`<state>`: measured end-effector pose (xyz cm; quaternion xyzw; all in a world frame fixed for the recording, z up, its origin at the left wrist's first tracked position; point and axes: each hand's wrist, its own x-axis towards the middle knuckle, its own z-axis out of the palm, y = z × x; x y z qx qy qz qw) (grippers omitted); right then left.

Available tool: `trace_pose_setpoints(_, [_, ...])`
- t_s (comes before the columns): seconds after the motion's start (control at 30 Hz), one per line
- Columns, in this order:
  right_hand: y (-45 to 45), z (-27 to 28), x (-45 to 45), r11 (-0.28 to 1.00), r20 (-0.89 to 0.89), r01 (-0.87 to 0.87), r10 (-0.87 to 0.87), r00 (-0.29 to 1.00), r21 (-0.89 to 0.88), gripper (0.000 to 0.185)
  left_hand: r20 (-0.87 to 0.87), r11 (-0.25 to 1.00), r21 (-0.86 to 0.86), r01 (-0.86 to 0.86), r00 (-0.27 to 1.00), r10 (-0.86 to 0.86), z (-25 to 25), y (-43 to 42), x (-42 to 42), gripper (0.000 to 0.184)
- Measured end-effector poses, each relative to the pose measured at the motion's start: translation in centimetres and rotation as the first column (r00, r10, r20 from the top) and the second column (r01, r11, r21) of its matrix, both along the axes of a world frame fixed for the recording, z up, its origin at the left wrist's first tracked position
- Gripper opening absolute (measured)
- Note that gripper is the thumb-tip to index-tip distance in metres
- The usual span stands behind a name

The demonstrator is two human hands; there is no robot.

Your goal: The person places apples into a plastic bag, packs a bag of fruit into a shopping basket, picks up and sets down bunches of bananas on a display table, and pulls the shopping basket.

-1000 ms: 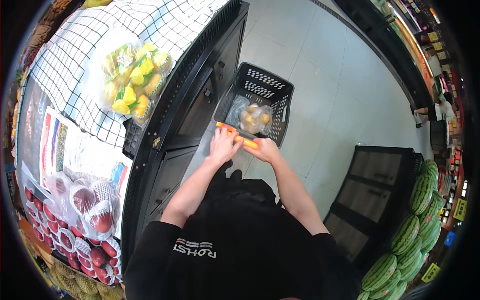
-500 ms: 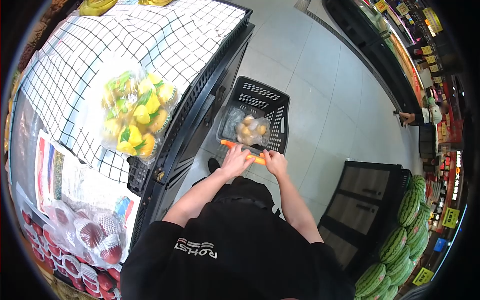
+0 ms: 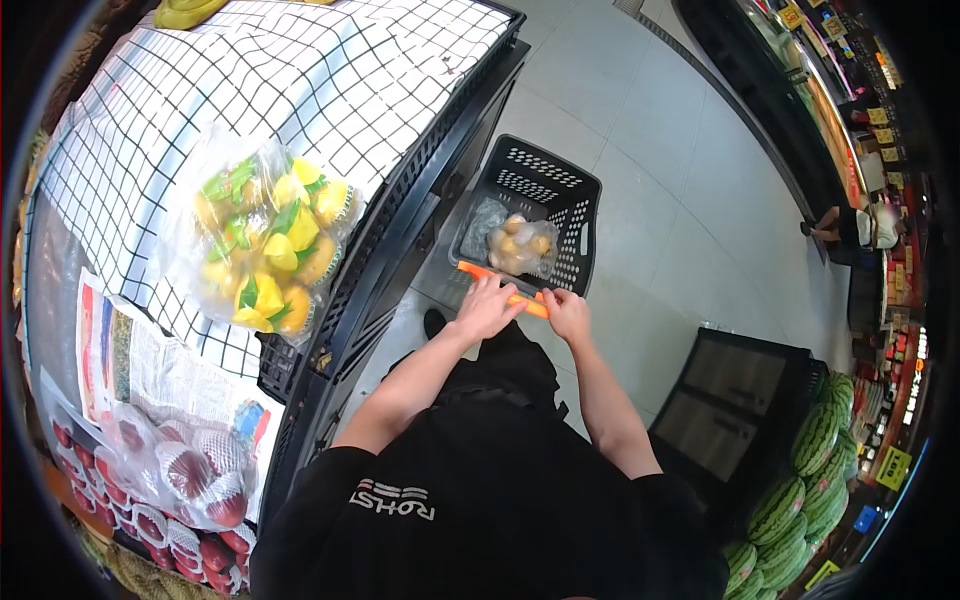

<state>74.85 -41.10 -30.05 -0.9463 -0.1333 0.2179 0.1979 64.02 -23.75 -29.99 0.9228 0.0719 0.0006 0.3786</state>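
A black shopping basket [image 3: 541, 150] with perforated sides is in front of my body, just right of the display table. Its orange handle [image 3: 473, 270] runs across the near side. My left hand [image 3: 487, 307] has its fingers wrapped round the middle of the handle. At the handle's right end, my right hand [image 3: 567, 316] is closed on it, thumb pointing inward. Inside the basket lies a clear bag of round, yellowish-tan produce [image 3: 524, 246], its kind unclear. Beside it, on the left, is a crumpled clear plastic bag [image 3: 483, 222] whose contents I cannot make out.
On my left, the display table [image 3: 330, 70] holds a bagged bunch of yellow fruit with leaves [image 3: 280, 240], and foam-netted red fruit [image 3: 190, 470]. Watermelons [image 3: 800, 510] are stacked beside a dark cabinet [image 3: 725, 400] on my right. A person [image 3: 855, 226] stands farther off.
The basket, with both hands on its handle, sits slightly farther right and higher in view. The surroundings have shifted a little as well. Both hands keep their hold.
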Motion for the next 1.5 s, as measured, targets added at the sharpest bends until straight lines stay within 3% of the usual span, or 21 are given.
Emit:
trace_pose_setpoints(0.3, [1.0, 0.7, 5.2, 1.000, -0.069, -0.019, 0.019, 0.997, -0.002, 0.045, -0.027, 0.999, -0.010, -0.050, 0.998, 0.050, 0.2, 0.8, 5.2, 0.041])
trace_pose_setpoints(0.57, [1.9, -0.3, 9.6, 0.998, -0.099, -0.055, 0.057, 0.993, 0.026, 0.043, -0.177, 0.995, -0.046, -0.088, 0.981, 0.078, 1.2, 1.8, 9.6, 0.040])
trace_pose_setpoints(0.7, [2.9, 0.0, 11.3, 0.999, -0.135, -0.050, 0.052, 0.989, 0.017, 0.044, -0.150, 0.995, -0.027, -0.095, 0.985, 0.090, 0.1, 2.2, 11.1, 0.042])
trace_pose_setpoints(1.1, [4.1, -0.8, 14.4, 0.990, -0.141, -0.104, 0.117, 0.983, 0.092, 0.044, -0.096, 0.927, -0.001, -0.376, 0.922, 0.374, -0.5, 0.4, 11.8, 0.039])
trace_pose_setpoints(1.17, [3.9, -1.4, 14.5, 0.982, -0.119, -0.134, 0.150, 0.981, 0.130, 0.042, -0.126, 0.865, -0.217, -0.453, 0.892, 0.435, 0.9, 0.9, 10.1, 0.040])
trace_pose_setpoints(1.23, [3.5, -3.0, 14.9, 0.980, -0.098, -0.155, 0.168, 0.981, 0.124, 0.040, -0.193, 0.779, -0.323, -0.538, 0.843, 0.502, 4.4, 2.1, 7.7, 0.040])
trace_pose_setpoints(1.27, [3.3, -4.1, 15.3, 0.980, -0.173, -0.138, 0.161, 0.972, 0.142, 0.041, -0.092, 0.790, -0.300, -0.534, 0.841, 0.534, 3.5, 2.5, 6.2, 0.041])
trace_pose_setpoints(1.3, [3.0, -4.6, 15.5, 0.981, -0.247, -0.117, 0.153, 0.957, 0.156, 0.041, -0.165, 0.693, -0.417, -0.588, 0.799, 0.578, 6.2, 3.4, 4.9, 0.040])
trace_pose_setpoints(1.43, [1.7, -7.3, 16.8, 0.962, -0.357, -0.102, 0.190, 0.914, 0.252, 0.038, 0.003, 0.455, -0.527, -0.717, 0.534, 0.845, 10.9, 5.6, -1.1, 0.029])
trace_pose_setpoints(1.5, [1.2, -8.0, 17.3, 0.969, -0.372, -0.109, 0.188, 0.909, 0.222, 0.036, 0.140, 0.372, -0.621, -0.690, 0.370, 0.919, 14.9, 7.5, -4.3, 0.023])
